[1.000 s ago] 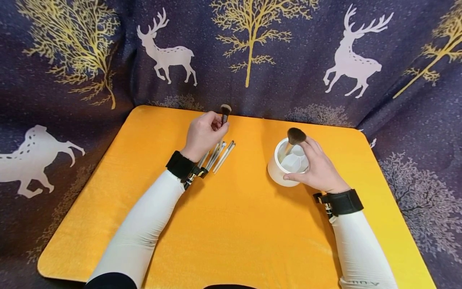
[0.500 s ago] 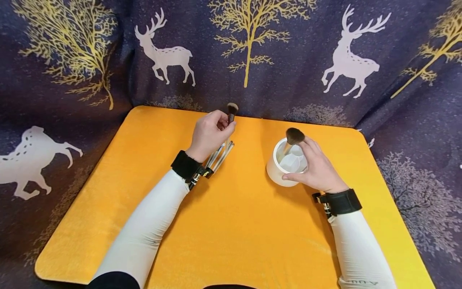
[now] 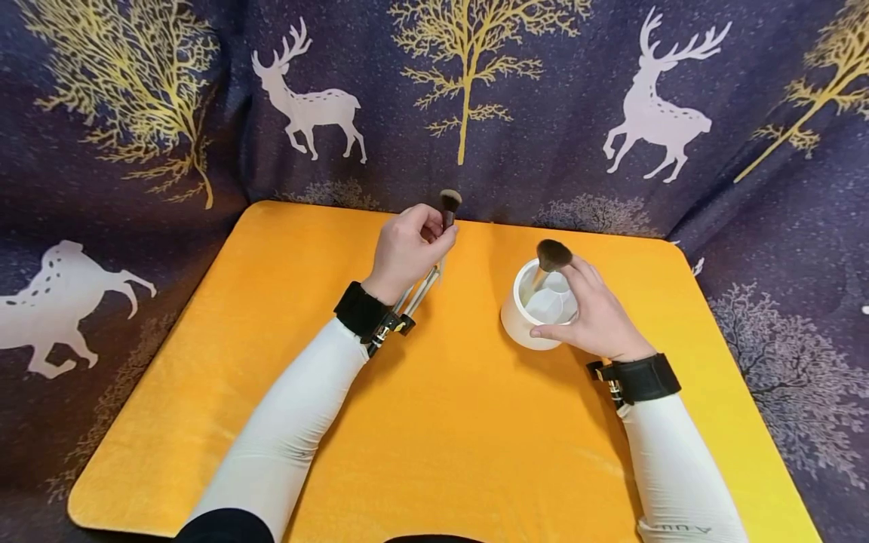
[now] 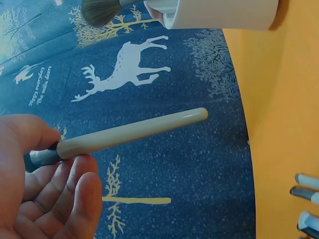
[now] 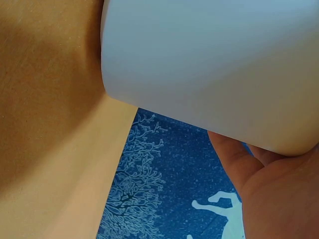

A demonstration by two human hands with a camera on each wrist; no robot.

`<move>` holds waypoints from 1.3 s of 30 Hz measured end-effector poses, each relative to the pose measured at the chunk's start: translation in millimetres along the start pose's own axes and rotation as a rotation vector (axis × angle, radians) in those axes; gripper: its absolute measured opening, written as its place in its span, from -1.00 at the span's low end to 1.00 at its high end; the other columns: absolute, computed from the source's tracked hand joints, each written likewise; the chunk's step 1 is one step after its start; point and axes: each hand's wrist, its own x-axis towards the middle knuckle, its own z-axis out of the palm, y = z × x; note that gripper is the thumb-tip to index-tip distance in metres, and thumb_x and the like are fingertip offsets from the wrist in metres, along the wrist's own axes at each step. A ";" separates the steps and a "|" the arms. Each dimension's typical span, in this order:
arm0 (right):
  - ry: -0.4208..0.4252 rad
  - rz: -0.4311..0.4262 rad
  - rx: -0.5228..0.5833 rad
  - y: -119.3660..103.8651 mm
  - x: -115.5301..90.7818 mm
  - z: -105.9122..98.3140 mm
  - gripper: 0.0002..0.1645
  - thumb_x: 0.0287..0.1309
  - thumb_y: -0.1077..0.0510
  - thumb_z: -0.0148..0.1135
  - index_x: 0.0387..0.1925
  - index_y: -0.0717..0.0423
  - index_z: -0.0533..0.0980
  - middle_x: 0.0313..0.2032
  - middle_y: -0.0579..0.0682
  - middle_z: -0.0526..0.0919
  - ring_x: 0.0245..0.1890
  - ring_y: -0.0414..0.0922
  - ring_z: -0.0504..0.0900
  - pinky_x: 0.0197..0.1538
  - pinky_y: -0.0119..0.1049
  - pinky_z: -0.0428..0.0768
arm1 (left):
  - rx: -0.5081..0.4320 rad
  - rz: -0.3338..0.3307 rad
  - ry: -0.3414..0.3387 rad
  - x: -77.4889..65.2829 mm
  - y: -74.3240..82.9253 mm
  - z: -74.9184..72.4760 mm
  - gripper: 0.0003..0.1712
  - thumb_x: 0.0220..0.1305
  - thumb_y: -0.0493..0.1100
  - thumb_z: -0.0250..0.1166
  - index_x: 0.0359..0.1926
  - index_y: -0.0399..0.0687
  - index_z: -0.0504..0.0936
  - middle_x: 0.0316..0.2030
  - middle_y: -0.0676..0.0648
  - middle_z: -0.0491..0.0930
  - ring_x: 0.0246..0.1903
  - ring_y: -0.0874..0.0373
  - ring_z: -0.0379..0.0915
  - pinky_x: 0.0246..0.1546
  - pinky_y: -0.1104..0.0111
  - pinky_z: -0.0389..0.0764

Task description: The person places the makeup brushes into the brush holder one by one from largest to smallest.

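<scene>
My left hand (image 3: 409, 249) pinches a makeup brush (image 3: 449, 200) by its dark ferrule, bristles up. In the left wrist view the pale handle of that makeup brush (image 4: 134, 135) points away from the fingers, its rounded end free. To the right, my right hand (image 3: 597, 313) grips the rim of a white round brush holder (image 3: 523, 332), thumb on the near side and fingers at the far side. One larger makeup brush (image 3: 554, 255) stands tilted in the holder, its dark fluffy head above the rim. The holder's wall (image 5: 199, 59) fills much of the right wrist view.
Several slim brushes (image 3: 422, 292) lie on the orange table (image 3: 434, 422) beneath my left wrist, partly hidden by it. A dark curtain (image 3: 543, 113) with deer and trees hangs right behind the table's far edge.
My left hand has moved to the right with the makeup brush, away from the lying brushes and closer to the holder. My right hand and the holder have stayed in place.
</scene>
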 end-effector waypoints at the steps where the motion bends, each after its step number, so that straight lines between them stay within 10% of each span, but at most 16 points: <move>1: -0.001 0.001 -0.001 0.1 -0.1 0.1 0.41 -0.46 -0.50 0.55 0.49 -0.36 0.09 0.48 -0.16 0.03 0.44 -0.05 0.03 0.24 0.18 0.29 | -0.007 -0.001 0.002 0.3 0.7 1.1 -0.80 0.29 0.03 0.29 -0.29 0.02 0.56 -0.41 0.10 0.53 -0.41 0.32 0.45 -0.35 0.43 0.45; 39: -0.005 0.009 -0.005 1.7 0.0 0.4 0.41 -0.46 -0.51 0.54 0.48 -0.37 0.09 0.48 -0.17 0.02 0.43 -0.06 0.04 0.21 0.19 0.33 | -0.150 0.069 -0.062 1.5 39.9 39.5 -0.80 0.28 0.02 0.32 -0.25 0.03 0.57 -0.37 0.15 0.54 -0.39 0.37 0.46 -0.34 0.46 0.49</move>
